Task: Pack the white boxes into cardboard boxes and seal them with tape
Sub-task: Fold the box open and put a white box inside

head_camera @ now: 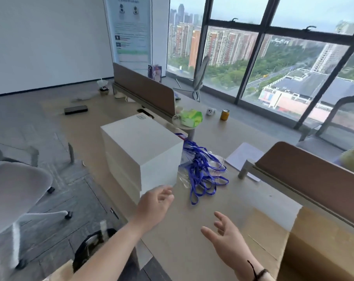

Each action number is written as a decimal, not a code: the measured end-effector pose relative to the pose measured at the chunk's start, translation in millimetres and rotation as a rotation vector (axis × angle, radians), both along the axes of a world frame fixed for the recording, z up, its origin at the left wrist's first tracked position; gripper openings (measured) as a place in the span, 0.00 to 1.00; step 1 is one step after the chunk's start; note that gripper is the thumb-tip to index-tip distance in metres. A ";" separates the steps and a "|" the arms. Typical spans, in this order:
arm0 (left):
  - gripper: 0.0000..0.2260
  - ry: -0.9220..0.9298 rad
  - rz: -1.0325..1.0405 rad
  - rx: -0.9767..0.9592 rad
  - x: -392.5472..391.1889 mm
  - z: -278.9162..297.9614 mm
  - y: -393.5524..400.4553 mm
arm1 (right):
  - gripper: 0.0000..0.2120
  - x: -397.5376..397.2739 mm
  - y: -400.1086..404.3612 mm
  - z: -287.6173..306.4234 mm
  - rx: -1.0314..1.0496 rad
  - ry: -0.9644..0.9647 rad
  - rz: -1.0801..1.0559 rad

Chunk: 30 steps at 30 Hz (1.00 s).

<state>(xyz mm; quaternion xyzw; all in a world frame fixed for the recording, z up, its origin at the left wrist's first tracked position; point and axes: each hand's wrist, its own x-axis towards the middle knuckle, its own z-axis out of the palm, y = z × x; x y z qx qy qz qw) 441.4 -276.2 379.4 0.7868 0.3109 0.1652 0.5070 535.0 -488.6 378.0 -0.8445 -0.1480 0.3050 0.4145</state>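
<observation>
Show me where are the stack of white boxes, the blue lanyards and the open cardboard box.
stack of white boxes (pixel 140 138): head view, on the top face.
blue lanyards (pixel 202 171): head view, on the tangled middle of the bundle.
cardboard box (pixel 322 246): head view, on its near side wall.

Soft daylight from the windows (pixel 273 57), motion-blurred, wide-angle bending at edges

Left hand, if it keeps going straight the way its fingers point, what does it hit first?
Most likely the stack of white boxes: the left hand is open, fingers aimed at the stack's near lower corner. Whether they touch it already is unclear from this one view.
</observation>
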 end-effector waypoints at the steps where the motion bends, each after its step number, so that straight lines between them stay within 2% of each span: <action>1: 0.10 -0.015 0.018 -0.001 -1.8 5.2 19.6 | 0.35 -1.8 20.1 2.3 0.013 0.007 0.001; 7: 0.11 -0.043 0.041 0.039 -4.6 31.6 111.1 | 0.35 -9.4 112.4 13.1 0.123 0.103 -0.025; 13: 0.11 -0.029 0.066 0.123 12.4 32.4 144.6 | 0.38 5.5 157.4 18.1 0.165 0.155 -0.029; 17: 0.12 0.069 0.081 0.200 27.2 26.4 150.7 | 0.35 27.0 181.8 17.7 0.199 0.169 -0.018; 20: 0.13 0.214 0.093 0.403 38.6 25.1 164.9 | 0.42 43.1 202.2 16.5 0.226 0.216 -0.004; 23: 0.15 0.383 0.099 0.611 47.5 29.3 183.5 | 0.38 53.7 222.1 20.7 0.256 0.237 0.031; 27: 0.23 0.549 0.037 0.613 54.8 26.5 212.5 | 0.35 56.9 244.7 24.5 0.275 0.265 0.028; 30: 0.28 0.606 0.012 0.597 62.9 22.5 239.8 | 0.19 59.1 255.7 24.8 0.226 0.252 -0.001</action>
